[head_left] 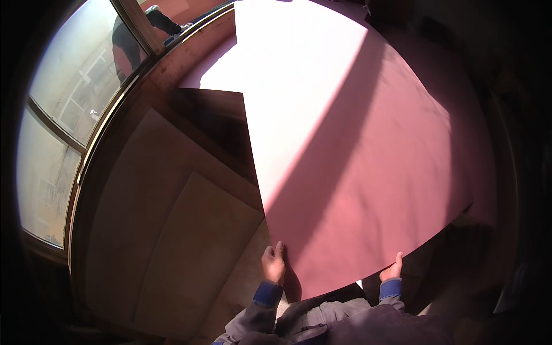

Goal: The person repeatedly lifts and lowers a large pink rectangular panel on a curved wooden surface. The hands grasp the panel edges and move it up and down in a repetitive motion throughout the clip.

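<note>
A large, stiff-looking pink sheet (397,149) fills the middle of the view and reaches away from me. Strong sunlight whitens its far left part, and a dark diagonal band of shadow crosses it. My left hand (273,264) is closed on the sheet's near left edge, thumb up and other fingers mostly hidden. On the near right edge, my right hand (392,269) also grips the sheet, its thumb on top and its fingertips out of sight below. The near edge of the sheet lies just in front of my body.
Brown flat panels (190,247) lie in shade at the lower left, overlapping one another. A framed window (75,75) runs along the left side. Beyond it, a person in dark clothing (127,46) bends over. The right side is mostly too dark to make out.
</note>
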